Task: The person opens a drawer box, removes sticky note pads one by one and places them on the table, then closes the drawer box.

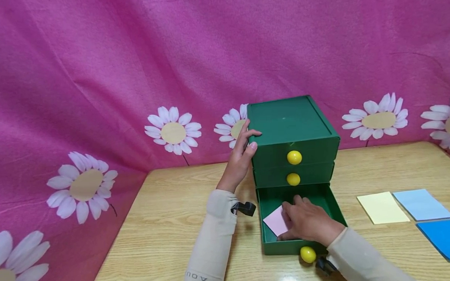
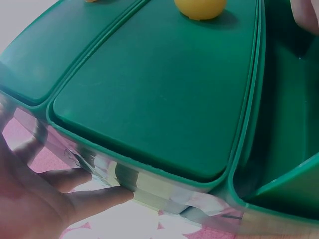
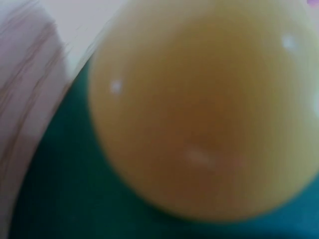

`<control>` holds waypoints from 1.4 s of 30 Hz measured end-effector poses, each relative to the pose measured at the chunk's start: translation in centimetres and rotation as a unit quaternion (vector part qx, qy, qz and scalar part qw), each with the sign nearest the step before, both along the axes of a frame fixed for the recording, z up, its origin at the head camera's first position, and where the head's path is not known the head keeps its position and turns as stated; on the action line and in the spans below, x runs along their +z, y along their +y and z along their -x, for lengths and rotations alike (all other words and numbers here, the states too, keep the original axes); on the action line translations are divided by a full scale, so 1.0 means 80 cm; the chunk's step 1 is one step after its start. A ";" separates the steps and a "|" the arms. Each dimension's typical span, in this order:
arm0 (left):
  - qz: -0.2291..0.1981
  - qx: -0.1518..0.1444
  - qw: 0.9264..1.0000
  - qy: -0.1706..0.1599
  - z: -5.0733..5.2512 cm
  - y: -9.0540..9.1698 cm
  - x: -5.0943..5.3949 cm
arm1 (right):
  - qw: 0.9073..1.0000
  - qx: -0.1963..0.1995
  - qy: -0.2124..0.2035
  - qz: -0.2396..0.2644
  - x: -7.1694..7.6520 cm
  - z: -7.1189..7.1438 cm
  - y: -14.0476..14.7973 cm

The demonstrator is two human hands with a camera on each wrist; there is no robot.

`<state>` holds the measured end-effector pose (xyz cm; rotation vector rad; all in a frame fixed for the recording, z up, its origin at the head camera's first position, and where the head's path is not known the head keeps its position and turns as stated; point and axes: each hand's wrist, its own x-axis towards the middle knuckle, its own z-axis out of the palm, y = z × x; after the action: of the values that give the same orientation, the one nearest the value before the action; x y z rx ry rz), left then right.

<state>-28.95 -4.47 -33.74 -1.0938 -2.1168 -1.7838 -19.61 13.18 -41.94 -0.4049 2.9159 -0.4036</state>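
Observation:
A green drawer unit (image 1: 287, 117) with yellow knobs stands on the table, its bottom drawer (image 1: 281, 248) pulled out. My left hand (image 1: 237, 162) steadies the unit's left side, fingertips reaching over the top edge. In the left wrist view, extended fingers (image 2: 102, 199) lie along the clear-looking side wall. Inside the open drawer, my right hand (image 1: 309, 221) grips a pink sticky note pad (image 1: 274, 222) between thumb and fingers; the hand covers the pad's right part. The bottom drawer's yellow knob (image 3: 204, 109) fills the right wrist view, which hides that hand.
Right of the unit lie a pale yellow pad (image 1: 383, 208), a light blue pad (image 1: 422, 204) and a bright blue pad (image 1: 446, 239). The two upper drawers, with their knobs (image 1: 294, 157), are closed. A pink flowered cloth (image 1: 207, 54) hangs behind the wooden table (image 1: 176, 225).

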 end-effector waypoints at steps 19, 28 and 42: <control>0.000 -0.004 1.000 0.002 0.001 0.000 -0.001 | 0.998 -0.010 0.047 -0.033 0.000 0.002 -0.001; 0.011 -0.007 1.000 0.006 0.000 0.000 0.003 | 0.998 -0.010 0.061 -0.033 0.001 0.003 0.000; 0.013 -0.004 1.000 -0.002 -0.001 -0.002 0.003 | 0.997 -0.011 0.064 -0.041 0.002 0.003 -0.001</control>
<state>-28.91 -4.60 -33.53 -1.1075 -2.1464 -1.7677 -19.82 13.11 -41.74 -0.4027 3.0518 -0.2685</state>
